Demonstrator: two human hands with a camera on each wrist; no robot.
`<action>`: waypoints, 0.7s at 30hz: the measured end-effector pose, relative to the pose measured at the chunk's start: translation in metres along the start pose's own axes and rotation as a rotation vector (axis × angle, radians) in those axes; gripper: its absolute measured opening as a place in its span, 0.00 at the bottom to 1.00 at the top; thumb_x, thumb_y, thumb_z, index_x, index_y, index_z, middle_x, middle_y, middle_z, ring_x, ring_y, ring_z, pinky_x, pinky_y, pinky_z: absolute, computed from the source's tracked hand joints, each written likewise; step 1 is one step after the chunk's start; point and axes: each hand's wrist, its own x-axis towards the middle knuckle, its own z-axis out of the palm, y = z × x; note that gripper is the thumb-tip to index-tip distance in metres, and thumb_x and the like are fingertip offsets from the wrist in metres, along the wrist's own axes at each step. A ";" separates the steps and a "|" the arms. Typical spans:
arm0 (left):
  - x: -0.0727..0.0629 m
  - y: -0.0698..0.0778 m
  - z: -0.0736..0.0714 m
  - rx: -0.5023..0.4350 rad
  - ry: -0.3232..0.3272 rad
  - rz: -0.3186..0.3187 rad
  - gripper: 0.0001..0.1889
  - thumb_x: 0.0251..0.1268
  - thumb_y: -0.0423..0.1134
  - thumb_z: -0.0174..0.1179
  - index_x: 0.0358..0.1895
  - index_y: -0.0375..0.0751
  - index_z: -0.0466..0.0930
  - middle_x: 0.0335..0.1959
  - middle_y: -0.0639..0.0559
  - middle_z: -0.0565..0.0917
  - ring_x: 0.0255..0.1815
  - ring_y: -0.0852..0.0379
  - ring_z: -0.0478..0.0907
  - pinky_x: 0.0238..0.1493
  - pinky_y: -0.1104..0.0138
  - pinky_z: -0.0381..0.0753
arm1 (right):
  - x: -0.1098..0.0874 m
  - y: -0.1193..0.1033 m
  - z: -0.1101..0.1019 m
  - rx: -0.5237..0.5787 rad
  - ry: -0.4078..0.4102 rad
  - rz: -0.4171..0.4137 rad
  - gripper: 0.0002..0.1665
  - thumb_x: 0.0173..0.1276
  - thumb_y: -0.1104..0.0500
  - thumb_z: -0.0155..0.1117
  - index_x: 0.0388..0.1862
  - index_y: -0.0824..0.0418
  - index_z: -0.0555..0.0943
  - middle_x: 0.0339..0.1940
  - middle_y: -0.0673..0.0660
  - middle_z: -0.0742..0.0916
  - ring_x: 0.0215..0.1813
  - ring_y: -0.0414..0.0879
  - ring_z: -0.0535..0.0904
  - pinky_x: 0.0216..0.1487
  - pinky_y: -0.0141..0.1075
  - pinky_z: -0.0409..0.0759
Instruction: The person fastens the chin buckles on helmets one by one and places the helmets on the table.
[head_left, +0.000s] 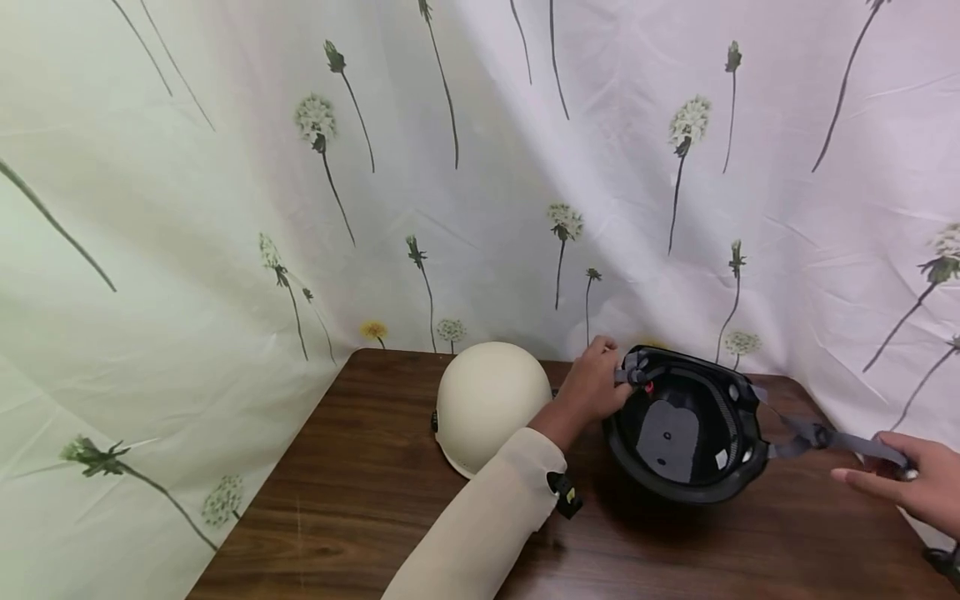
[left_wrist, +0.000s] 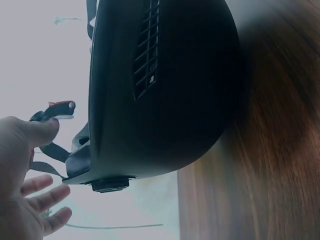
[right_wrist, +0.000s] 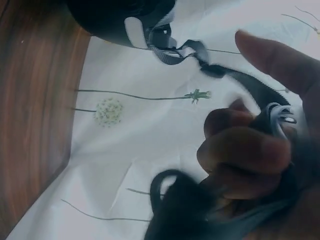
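Observation:
A black helmet (head_left: 684, 492) lies upside down on the table, its padded inside facing up and toward the camera. At its left edge my left hand (head_left: 591, 387) pinches the grey chin strap (head_left: 634, 375) between thumb and forefinger; in the left wrist view a buckle end with red on it (left_wrist: 62, 108) sticks out past the thumb, the other fingers spread. On the far right my right hand (head_left: 926, 479) holds the other chin strap (head_left: 843, 442), pulled out taut from the helmet. Its curled fingers (right_wrist: 245, 150) grip the strap's end in the right wrist view.
A cream helmet (head_left: 491, 408) sits dome up on the table, just left of the black one and behind my left forearm. The dark wooden table (head_left: 322, 492) backs onto a white curtain (head_left: 487, 192) with a dandelion print.

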 end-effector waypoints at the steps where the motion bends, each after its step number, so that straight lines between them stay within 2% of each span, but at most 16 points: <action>1: 0.000 0.000 0.000 -0.002 0.008 -0.004 0.11 0.69 0.45 0.69 0.34 0.47 0.77 0.65 0.52 0.76 0.49 0.58 0.82 0.48 0.70 0.80 | 0.001 0.001 0.000 -0.005 0.025 -0.034 0.22 0.62 0.51 0.80 0.31 0.63 0.76 0.19 0.48 0.70 0.21 0.37 0.60 0.25 0.33 0.59; 3: -0.001 -0.001 0.000 0.006 0.032 -0.003 0.12 0.69 0.46 0.69 0.31 0.48 0.77 0.61 0.53 0.78 0.46 0.59 0.81 0.46 0.72 0.79 | 0.003 0.005 0.000 0.009 0.061 -0.107 0.26 0.52 0.59 0.85 0.41 0.69 0.79 0.23 0.50 0.72 0.23 0.35 0.60 0.25 0.32 0.60; 6: -0.003 -0.002 0.000 0.046 0.088 0.009 0.18 0.70 0.52 0.68 0.25 0.47 0.77 0.53 0.54 0.81 0.41 0.60 0.81 0.42 0.71 0.80 | 0.006 0.008 -0.001 0.023 0.055 -0.191 0.42 0.41 0.69 0.85 0.56 0.75 0.75 0.33 0.60 0.78 0.28 0.27 0.62 0.26 0.29 0.65; 8: -0.003 -0.002 0.000 0.088 0.125 0.022 0.22 0.71 0.56 0.66 0.22 0.48 0.75 0.49 0.55 0.83 0.39 0.60 0.82 0.40 0.69 0.81 | 0.005 0.011 0.001 0.117 0.081 -0.255 0.48 0.37 0.78 0.80 0.63 0.68 0.74 0.39 0.57 0.80 0.30 0.24 0.66 0.24 0.28 0.69; 10: -0.004 -0.002 0.001 0.122 0.149 0.024 0.24 0.73 0.59 0.63 0.20 0.49 0.74 0.48 0.55 0.84 0.40 0.59 0.83 0.41 0.66 0.82 | 0.005 0.012 0.003 0.275 0.120 -0.305 0.53 0.36 0.85 0.73 0.65 0.57 0.76 0.41 0.51 0.81 0.26 0.24 0.69 0.20 0.28 0.70; 13: -0.003 -0.001 0.000 0.150 0.165 0.027 0.22 0.76 0.58 0.60 0.23 0.51 0.77 0.49 0.56 0.85 0.44 0.58 0.85 0.47 0.61 0.84 | 0.004 0.011 0.005 0.538 0.199 -0.354 0.59 0.43 0.91 0.61 0.62 0.36 0.77 0.35 0.34 0.79 0.19 0.30 0.76 0.13 0.29 0.72; 15: -0.002 0.000 0.000 0.150 0.174 0.020 0.20 0.77 0.56 0.58 0.26 0.50 0.81 0.50 0.55 0.85 0.47 0.57 0.85 0.51 0.58 0.84 | 0.005 0.009 0.003 0.627 0.244 -0.324 0.56 0.53 0.89 0.58 0.61 0.31 0.77 0.37 0.30 0.80 0.17 0.30 0.78 0.12 0.29 0.73; 17: -0.002 0.001 -0.002 0.144 0.189 0.006 0.17 0.78 0.53 0.56 0.31 0.50 0.83 0.52 0.54 0.85 0.49 0.56 0.85 0.54 0.56 0.84 | 0.004 0.008 0.000 0.625 0.276 -0.265 0.50 0.62 0.84 0.59 0.61 0.27 0.75 0.39 0.27 0.80 0.16 0.30 0.80 0.12 0.30 0.75; 18: -0.001 0.001 -0.003 0.136 0.197 -0.005 0.15 0.79 0.51 0.56 0.34 0.48 0.84 0.54 0.53 0.85 0.50 0.55 0.85 0.55 0.56 0.84 | 0.004 0.007 -0.001 0.608 0.279 -0.224 0.47 0.67 0.80 0.59 0.61 0.25 0.74 0.36 0.26 0.80 0.15 0.31 0.79 0.11 0.31 0.75; 19: -0.001 0.002 -0.004 0.127 0.204 -0.017 0.14 0.78 0.50 0.56 0.38 0.48 0.85 0.56 0.52 0.84 0.51 0.54 0.85 0.57 0.55 0.84 | 0.004 0.006 -0.003 0.588 0.288 -0.202 0.46 0.69 0.78 0.61 0.61 0.24 0.73 0.32 0.25 0.81 0.12 0.32 0.77 0.10 0.31 0.74; 21: 0.000 0.003 -0.006 0.106 0.207 -0.031 0.12 0.78 0.48 0.56 0.47 0.47 0.86 0.61 0.51 0.82 0.53 0.53 0.86 0.59 0.55 0.84 | 0.004 0.006 -0.005 0.566 0.299 -0.179 0.45 0.70 0.75 0.63 0.64 0.24 0.72 0.33 0.24 0.79 0.10 0.34 0.74 0.07 0.32 0.68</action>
